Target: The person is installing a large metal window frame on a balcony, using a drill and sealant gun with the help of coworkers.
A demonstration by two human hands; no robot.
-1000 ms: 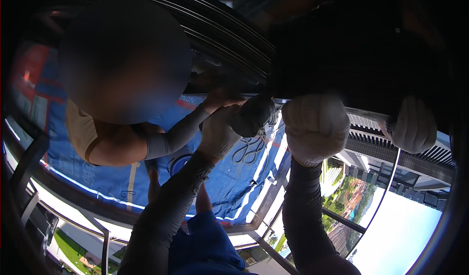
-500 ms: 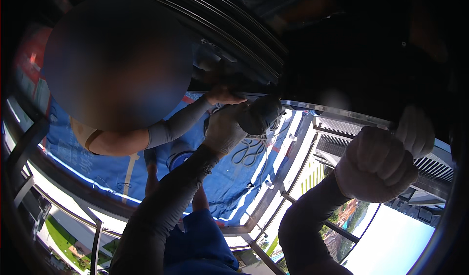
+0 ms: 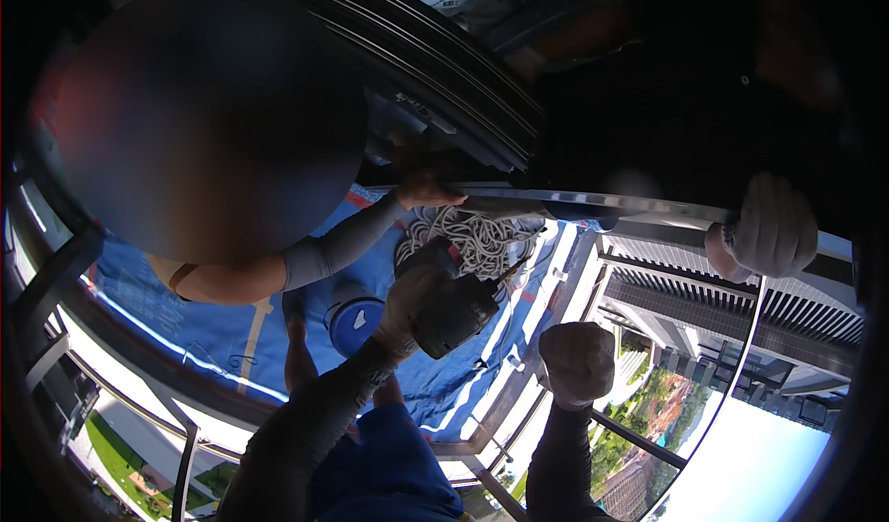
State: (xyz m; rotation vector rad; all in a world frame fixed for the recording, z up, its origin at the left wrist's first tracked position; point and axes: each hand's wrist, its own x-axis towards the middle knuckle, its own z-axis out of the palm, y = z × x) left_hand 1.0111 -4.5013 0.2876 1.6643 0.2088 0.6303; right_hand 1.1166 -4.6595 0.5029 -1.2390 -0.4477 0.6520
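Note:
My left hand (image 3: 404, 298), in a pale glove, grips a dark cordless drill (image 3: 454, 320). A thin bit points up and to the right from its front. My right hand (image 3: 578, 363), gloved too, is closed in a fist with its back to view, apart from the drill; what it may hold is hidden. Beyond both hands runs the bright metal edge (image 3: 593, 201) of a dark panel. A co-worker's bare hand (image 3: 430, 191) rests at that edge on the left. At its right end another gloved hand (image 3: 778, 227) wraps over the edge; its arm is hidden.
Blue sheeting (image 3: 213, 327) covers the floor below, with coiled rope (image 3: 486, 242) and a blue-topped bucket (image 3: 356, 326) on it. The co-worker's grey sleeve (image 3: 338, 244) reaches in from the left. Dark rails (image 3: 185, 466) stand around the outside, and a thin cable (image 3: 748, 337) hangs at right.
My left hand has drawn the drill back from the panel edge, down and left. My right fist has moved left and down, away from the other gloved hand. The rope shows more fully.

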